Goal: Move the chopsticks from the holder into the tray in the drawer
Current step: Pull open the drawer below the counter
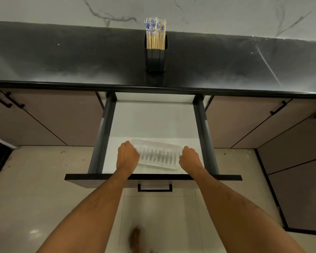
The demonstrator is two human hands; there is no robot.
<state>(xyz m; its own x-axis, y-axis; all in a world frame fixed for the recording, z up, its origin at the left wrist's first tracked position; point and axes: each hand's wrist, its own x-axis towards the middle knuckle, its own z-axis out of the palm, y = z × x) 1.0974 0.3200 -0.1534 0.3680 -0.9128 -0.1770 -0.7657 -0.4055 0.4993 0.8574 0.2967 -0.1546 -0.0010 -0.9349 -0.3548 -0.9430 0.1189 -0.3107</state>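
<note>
Chopsticks made of pale wood with blue and white tops (155,33) stand up straight in the tall black box-shaped holder (155,59) on the shiny black counter (62,57), near the grey marble wall (44,10). Below the counter we see the big white drawer with dark sides (153,121) pulled out. Inside it, near the front, lies the flat white plastic tray with slots (158,155), a bit tilted and blurry. Our left hand (127,154) grips the left end of the tray with curled fingers. Our right hand (190,157) grips the right end the same way. Our two hands are apart, one at each end. Brown cupboard doors with black handles (244,121) sit on both sides, above a pale tiled floor (35,179).
</note>
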